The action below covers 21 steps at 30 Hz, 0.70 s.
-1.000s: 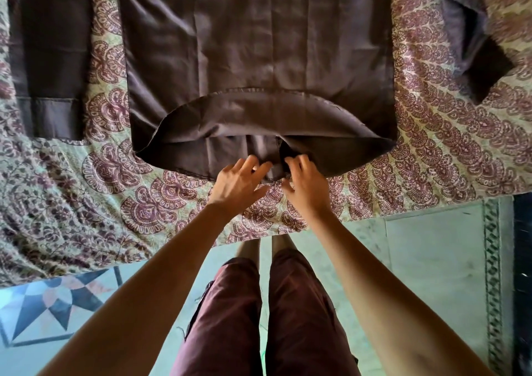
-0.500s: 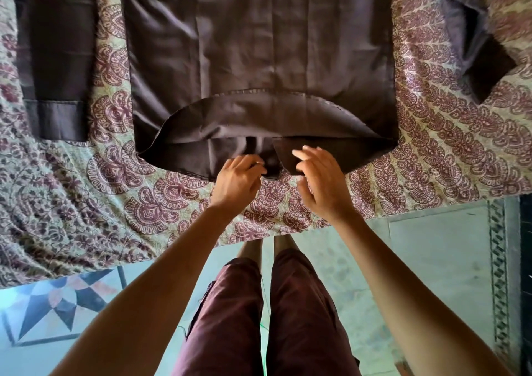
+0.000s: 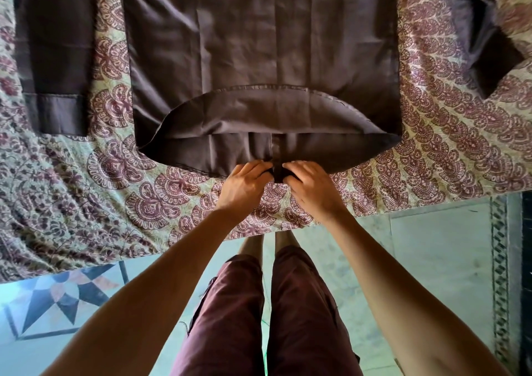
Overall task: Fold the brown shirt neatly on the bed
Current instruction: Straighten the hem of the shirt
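Below you, at the near edge of the bed (image 3: pixel 86 203), your left hand (image 3: pixel 244 187) and right hand (image 3: pixel 313 191) sit side by side, each pinching the brown shirt (image 3: pixel 259 44) at its hem, either side of the placket. Beyond them the shirt lies spread flat, sleeves out.

Both arms are stretched forward and brought together; the left hand (image 3: pixel 244 187) and right hand (image 3: pixel 315 190) are held side by side, fingers curled, with the near edge of the brown shirt (image 3: pixel 259 44) pinched in each.
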{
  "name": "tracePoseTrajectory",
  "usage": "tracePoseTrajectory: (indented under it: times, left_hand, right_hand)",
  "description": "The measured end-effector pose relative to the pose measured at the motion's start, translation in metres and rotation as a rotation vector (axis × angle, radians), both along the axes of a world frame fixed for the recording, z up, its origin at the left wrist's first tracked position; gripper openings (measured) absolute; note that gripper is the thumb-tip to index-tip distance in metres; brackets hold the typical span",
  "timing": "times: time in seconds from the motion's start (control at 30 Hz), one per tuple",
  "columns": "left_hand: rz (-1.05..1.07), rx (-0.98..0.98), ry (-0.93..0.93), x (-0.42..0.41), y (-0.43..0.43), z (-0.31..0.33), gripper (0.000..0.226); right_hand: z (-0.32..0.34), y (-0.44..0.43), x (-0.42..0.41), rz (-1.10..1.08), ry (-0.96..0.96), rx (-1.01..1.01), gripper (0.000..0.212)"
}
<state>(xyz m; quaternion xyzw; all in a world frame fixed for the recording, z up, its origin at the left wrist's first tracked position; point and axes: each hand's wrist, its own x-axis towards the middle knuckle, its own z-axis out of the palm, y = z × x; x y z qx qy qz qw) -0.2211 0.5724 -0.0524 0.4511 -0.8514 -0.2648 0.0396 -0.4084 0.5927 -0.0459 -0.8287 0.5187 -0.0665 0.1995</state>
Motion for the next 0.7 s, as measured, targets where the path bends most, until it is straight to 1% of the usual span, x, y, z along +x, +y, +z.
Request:
tracePoseTrajectory:
  times: [0.03,0.1,0.13,0.17,0.23,0.27,0.33,0.4,0.47,0.6,0.67,0.7]
  left_hand:
    - [-0.026,-0.003,-0.007,0.001,0.004,-0.001,0.029]
    - [-0.072,0.000,-0.007,0.003,0.013,-0.002,0.031]
    - [-0.072,0.010,0.010,0.004,0.017,-0.002,0.032]
    - [-0.057,0.020,0.037,0.006,0.019,0.000,0.032]
    - [0.024,0.053,0.093,0.009,0.022,0.002,0.033]
    - [0.090,0.069,0.110,0.012,0.023,0.004,0.032]
    - [0.239,0.074,0.113,0.019,0.020,0.007,0.026]
    - [0.319,0.035,0.084,0.026,0.016,0.007,0.024]
    - [0.279,-0.011,0.055,0.031,0.011,0.005,0.025]
    - [0.084,-0.046,-0.055,0.033,0.011,-0.002,0.036]
    - [0.007,-0.021,-0.053,0.032,0.012,-0.001,0.040]
    - [-0.022,-0.012,-0.024,0.032,0.011,0.000,0.039]
  right_hand:
    - [-0.001,0.001,-0.001,-0.002,0.000,0.007,0.026]
    - [-0.003,0.007,-0.002,-0.021,-0.019,0.044,0.024]
    - [-0.005,0.010,-0.003,-0.024,-0.024,0.058,0.022]
    - [-0.005,0.013,-0.003,-0.032,-0.031,0.075,0.025]
    - [-0.006,0.017,-0.003,-0.079,-0.047,0.097,0.035]
    - [-0.005,0.017,-0.003,-0.120,-0.059,0.088,0.036]
    - [-0.004,0.017,-0.002,-0.194,-0.068,0.062,0.030]
    - [-0.005,0.015,-0.003,-0.189,-0.044,0.023,0.020]
    - [-0.007,0.010,-0.001,-0.138,0.007,0.002,0.017]
    - [-0.009,-0.001,0.003,-0.052,0.073,0.018,0.019]
    - [-0.008,-0.007,0.006,-0.023,0.056,0.029,0.016]
    - [-0.008,-0.009,0.007,-0.012,0.039,0.032,0.011]
